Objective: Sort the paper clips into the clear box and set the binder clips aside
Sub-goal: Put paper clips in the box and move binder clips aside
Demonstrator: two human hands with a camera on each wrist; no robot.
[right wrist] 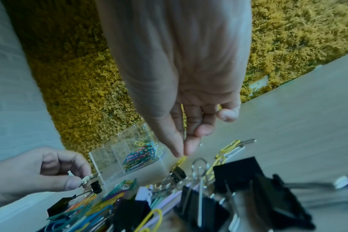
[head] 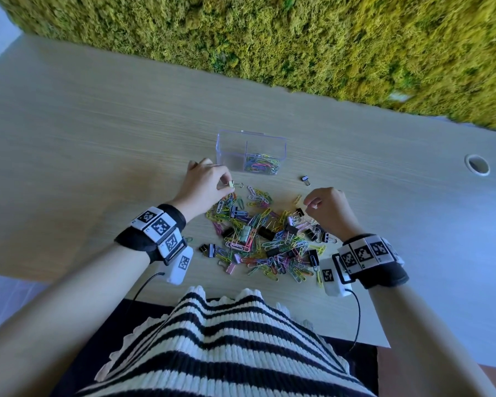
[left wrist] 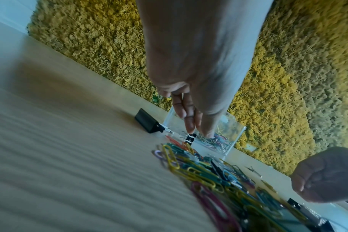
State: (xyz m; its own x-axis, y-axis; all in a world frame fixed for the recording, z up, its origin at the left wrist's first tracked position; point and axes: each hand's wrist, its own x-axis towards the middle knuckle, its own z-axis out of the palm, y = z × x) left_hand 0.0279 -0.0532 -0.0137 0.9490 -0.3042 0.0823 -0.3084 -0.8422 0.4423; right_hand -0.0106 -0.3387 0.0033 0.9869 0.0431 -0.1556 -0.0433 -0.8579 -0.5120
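Note:
My left hand (head: 227, 185) pinches a small binder clip (head: 235, 184) by its wire handles, just above the pile's far-left edge and in front of the clear box (head: 226, 138). The box's right compartment holds coloured paper clips (head: 262, 164). In the left wrist view the fingertips (left wrist: 190, 128) hold the binder clip (left wrist: 190, 138) over the table. My right hand (right wrist: 182, 154) pinches a yellow paper clip (right wrist: 180, 160) between thumb and forefinger at the pile's far-right edge. The mixed pile (head: 264, 239) of paper clips and binder clips lies between my wrists.
One black binder clip (head: 306, 179) lies apart, right of the box. Another black binder clip (left wrist: 147, 120) lies left of the box. A round cable hole (head: 477, 164) sits far right in the wooden table (head: 98, 138). A moss wall (head: 298, 38) runs behind.

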